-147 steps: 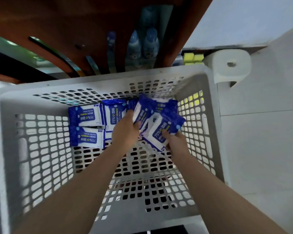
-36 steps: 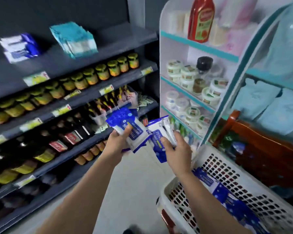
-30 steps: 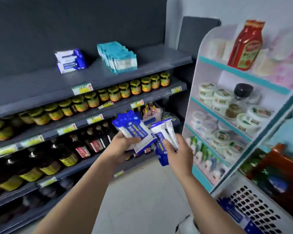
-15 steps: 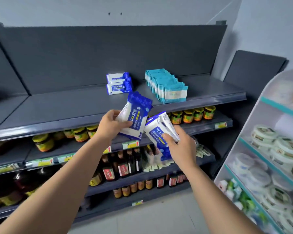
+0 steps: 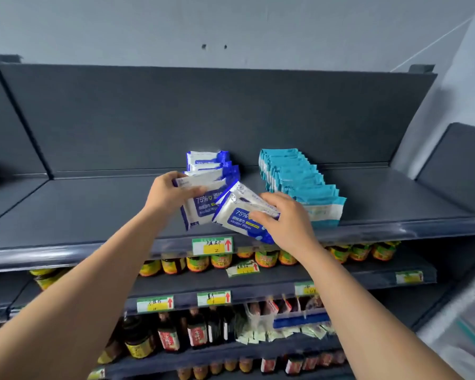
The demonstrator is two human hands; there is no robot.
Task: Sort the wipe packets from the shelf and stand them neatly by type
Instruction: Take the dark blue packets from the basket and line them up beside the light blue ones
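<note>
On the dark grey top shelf (image 5: 93,209) a short row of blue-and-white alcohol wipe packets (image 5: 207,160) stands near the back panel. To its right runs a longer row of teal wipe packets (image 5: 299,182), standing upright. My left hand (image 5: 167,194) grips blue-and-white packets (image 5: 200,208) upright at the front end of the blue row. My right hand (image 5: 288,222) holds a small bundle of the same blue-and-white packets (image 5: 239,215), tilted, over the shelf's front edge between the two rows.
Yellow price tags (image 5: 211,245) hang on the shelf lips. Below are jars with yellow labels (image 5: 198,263) and dark sauce bottles (image 5: 170,335). A white rack edge (image 5: 466,325) shows at the lower right. The top shelf's left half is bare.
I have turned from the basket to the shelf. Both hands rose with the blue packets; the left hand's packets now stand at the front of the blue row.
</note>
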